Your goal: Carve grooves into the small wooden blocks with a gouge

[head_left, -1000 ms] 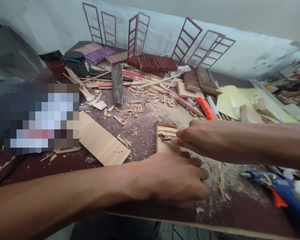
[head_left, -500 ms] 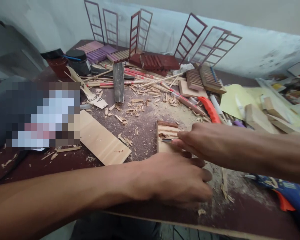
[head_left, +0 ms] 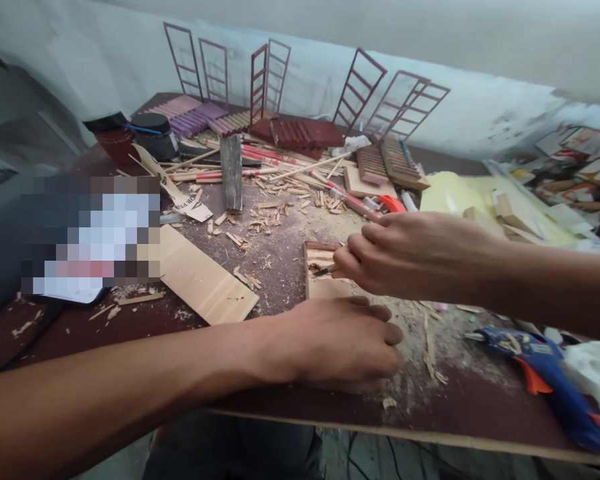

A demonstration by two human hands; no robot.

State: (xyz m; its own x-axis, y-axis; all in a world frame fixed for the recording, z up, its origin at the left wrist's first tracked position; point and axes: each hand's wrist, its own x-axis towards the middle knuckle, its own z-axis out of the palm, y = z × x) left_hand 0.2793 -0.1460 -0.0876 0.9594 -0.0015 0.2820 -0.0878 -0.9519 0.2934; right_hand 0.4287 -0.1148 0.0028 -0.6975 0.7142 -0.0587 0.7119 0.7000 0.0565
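Observation:
A small pale wooden block with a dark reddish strip along its far edge lies on the table, with grooved or stripped bands across its top. My left hand is closed over the near part of it and hides that part. Closed in a fist, my right hand grips a slim tool with a thin metal tip. The tip touches or hovers just over the rough bands; which one, I cannot tell. Fingers hide the handle. Left of the block lies a flat wooden board.
A blue glue gun lies at the right, beside white plastic. Farther back are a dark grey bar, scattered wood chips, sticks, ridged blocks, ladder-like frames and dark-lidded jars. A phone-like device is partly blurred at left.
My right hand has turned knuckles-up and now covers more of the block, with the tool tip angled differently. My left hand stays on the block. The view has shifted slightly.

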